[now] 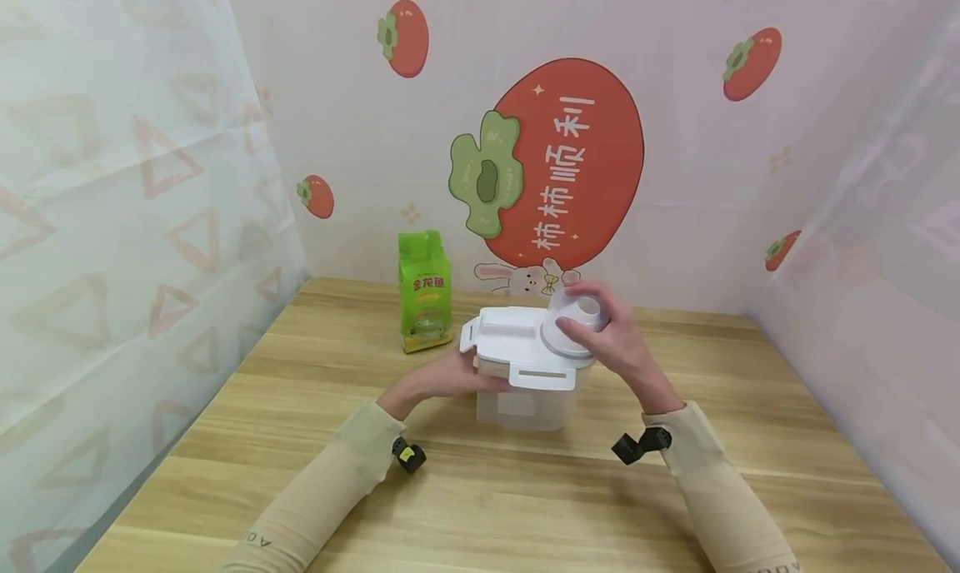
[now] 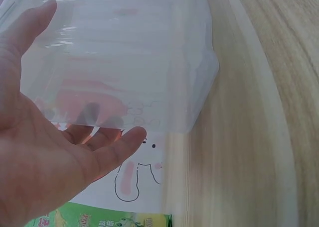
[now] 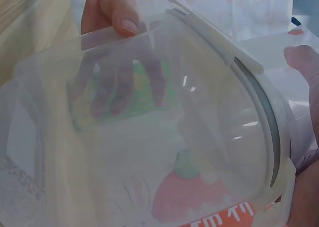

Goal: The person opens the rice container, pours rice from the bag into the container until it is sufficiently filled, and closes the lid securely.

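A translucent plastic storage container (image 1: 528, 408) stands on the table with a white lid (image 1: 498, 348) on it. Two white side latches on the lid stick outward. My left hand (image 1: 447, 375) grips the container at its left side, thumb on the front wall and fingers around the back; the left wrist view shows the fingers (image 2: 122, 147) against the clear wall. On the lid's right part sits a translucent measuring cup (image 1: 572, 313), upside down. With fingers and thumb on either side, my right hand (image 1: 621, 340) holds this cup.
A green printed food bag (image 1: 425, 294) stands upright behind and left of the container. The wooden table (image 1: 525, 506) ends against a patterned cloth backdrop (image 1: 360, 123), with cloth walls on both sides. A small black camera is strapped to each wrist.
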`<state>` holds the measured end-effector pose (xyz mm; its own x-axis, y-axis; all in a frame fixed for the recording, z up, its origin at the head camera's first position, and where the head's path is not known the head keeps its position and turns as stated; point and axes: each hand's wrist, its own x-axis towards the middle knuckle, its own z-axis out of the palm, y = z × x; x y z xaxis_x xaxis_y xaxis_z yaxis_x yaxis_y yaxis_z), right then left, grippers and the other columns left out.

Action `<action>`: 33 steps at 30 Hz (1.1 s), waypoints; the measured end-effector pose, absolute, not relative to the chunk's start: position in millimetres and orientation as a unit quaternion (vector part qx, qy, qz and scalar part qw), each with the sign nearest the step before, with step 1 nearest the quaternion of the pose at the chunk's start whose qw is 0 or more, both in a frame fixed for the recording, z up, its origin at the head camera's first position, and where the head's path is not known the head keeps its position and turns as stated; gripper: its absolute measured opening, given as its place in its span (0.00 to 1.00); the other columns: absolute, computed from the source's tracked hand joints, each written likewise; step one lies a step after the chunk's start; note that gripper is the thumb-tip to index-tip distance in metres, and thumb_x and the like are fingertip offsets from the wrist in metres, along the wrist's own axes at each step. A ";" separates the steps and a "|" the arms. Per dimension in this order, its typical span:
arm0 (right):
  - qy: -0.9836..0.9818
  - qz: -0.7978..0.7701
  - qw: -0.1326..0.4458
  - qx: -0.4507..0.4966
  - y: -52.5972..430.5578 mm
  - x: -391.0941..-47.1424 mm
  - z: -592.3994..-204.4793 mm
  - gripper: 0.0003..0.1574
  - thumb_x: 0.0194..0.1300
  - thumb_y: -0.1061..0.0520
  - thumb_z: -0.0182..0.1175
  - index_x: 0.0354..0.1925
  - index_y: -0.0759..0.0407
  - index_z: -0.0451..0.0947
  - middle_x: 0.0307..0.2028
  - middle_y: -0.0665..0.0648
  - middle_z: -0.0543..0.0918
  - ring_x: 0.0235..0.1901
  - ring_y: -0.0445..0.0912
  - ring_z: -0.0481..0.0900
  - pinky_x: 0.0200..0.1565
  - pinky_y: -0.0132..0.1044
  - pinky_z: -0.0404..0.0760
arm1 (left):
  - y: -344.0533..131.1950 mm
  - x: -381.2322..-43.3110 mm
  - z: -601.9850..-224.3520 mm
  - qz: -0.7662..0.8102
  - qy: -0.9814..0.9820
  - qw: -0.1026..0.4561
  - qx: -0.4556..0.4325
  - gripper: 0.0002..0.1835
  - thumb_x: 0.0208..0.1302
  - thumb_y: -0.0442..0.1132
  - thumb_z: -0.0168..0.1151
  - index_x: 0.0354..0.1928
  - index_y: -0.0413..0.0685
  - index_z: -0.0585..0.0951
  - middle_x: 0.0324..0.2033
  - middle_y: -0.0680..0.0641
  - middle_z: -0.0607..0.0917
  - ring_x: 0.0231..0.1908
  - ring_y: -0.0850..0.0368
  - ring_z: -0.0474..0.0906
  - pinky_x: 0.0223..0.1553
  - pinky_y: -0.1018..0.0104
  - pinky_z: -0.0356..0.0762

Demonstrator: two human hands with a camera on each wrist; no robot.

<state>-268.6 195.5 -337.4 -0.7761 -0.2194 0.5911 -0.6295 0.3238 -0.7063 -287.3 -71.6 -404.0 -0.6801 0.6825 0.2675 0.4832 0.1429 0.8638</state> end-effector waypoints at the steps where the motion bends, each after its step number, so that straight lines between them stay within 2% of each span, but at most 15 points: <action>1: -0.787 0.519 0.199 0.267 195.7 -268.5 -337.0 0.27 0.55 0.66 0.69 0.54 0.59 0.76 0.57 0.60 0.79 0.57 0.35 0.72 0.55 0.26 0.72 | -71.5 -287.8 -403.9 0.527 0.749 0.093 0.391 0.44 0.56 0.38 0.73 0.68 0.69 0.59 0.64 0.59 0.68 0.66 0.59 0.62 0.69 0.49 0.60; 3: -0.786 0.523 0.202 0.262 197.0 -268.5 -335.5 0.26 0.56 0.66 0.69 0.54 0.60 0.76 0.58 0.62 0.79 0.58 0.36 0.72 0.57 0.27 0.70 | -71.5 -287.9 -403.7 0.528 0.749 0.091 0.390 0.45 0.55 0.39 0.74 0.68 0.72 0.58 0.64 0.60 0.67 0.66 0.59 0.62 0.68 0.50 0.62; 6: -0.777 0.538 0.208 0.252 200.8 -268.1 -331.3 0.25 0.57 0.66 0.68 0.53 0.61 0.76 0.56 0.56 0.80 0.57 0.37 0.73 0.57 0.27 0.70 | -72.0 -287.8 -402.8 0.523 0.761 0.092 0.374 0.50 0.54 0.41 0.74 0.71 0.74 0.51 0.66 0.58 0.63 0.66 0.54 0.61 0.64 0.51 0.66; 11: -0.771 0.547 0.233 0.228 213.9 -269.0 -326.1 0.23 0.58 0.65 0.66 0.53 0.63 0.77 0.54 0.44 0.80 0.55 0.37 0.74 0.55 0.25 0.71 | -75.2 -286.5 -402.4 0.498 0.803 0.119 0.305 0.56 0.53 0.49 0.74 0.72 0.67 0.41 0.63 0.45 0.63 0.63 0.42 0.63 0.56 0.54 0.74; 15: -0.765 0.558 0.244 0.210 227.0 -268.5 -325.8 0.21 0.59 0.65 0.66 0.52 0.65 0.77 0.52 0.41 0.80 0.54 0.37 0.75 0.52 0.24 0.72 | -75.8 -285.1 -402.4 0.489 0.815 0.135 0.279 0.55 0.52 0.56 0.73 0.72 0.65 0.44 0.61 0.42 0.67 0.62 0.46 0.66 0.55 0.54 0.76; 20: -0.769 0.561 0.249 0.179 245.5 -267.1 -327.3 0.21 0.61 0.64 0.65 0.52 0.67 0.76 0.50 0.36 0.80 0.50 0.35 0.75 0.43 0.22 0.74 | -75.4 -284.1 -402.5 0.483 0.819 0.129 0.282 0.53 0.52 0.58 0.73 0.71 0.69 0.46 0.61 0.43 0.68 0.62 0.47 0.67 0.56 0.53 0.75; 25: -0.781 0.550 0.264 0.133 268.1 -268.3 -329.0 0.22 0.61 0.60 0.66 0.53 0.65 0.77 0.48 0.35 0.80 0.42 0.33 0.75 0.32 0.22 0.73 | -75.4 -284.2 -402.9 0.476 0.825 0.126 0.277 0.53 0.52 0.57 0.73 0.71 0.63 0.46 0.61 0.44 0.69 0.62 0.47 0.68 0.57 0.53 0.75; 33: -0.820 0.496 0.271 0.082 298.6 -273.0 -336.1 0.21 0.63 0.54 0.66 0.53 0.57 0.78 0.45 0.37 0.77 0.41 0.35 0.73 0.33 0.24 0.71 | -76.4 -283.5 -403.1 0.474 0.828 0.126 0.273 0.52 0.53 0.57 0.73 0.70 0.61 0.47 0.61 0.43 0.70 0.63 0.46 0.68 0.57 0.53 0.75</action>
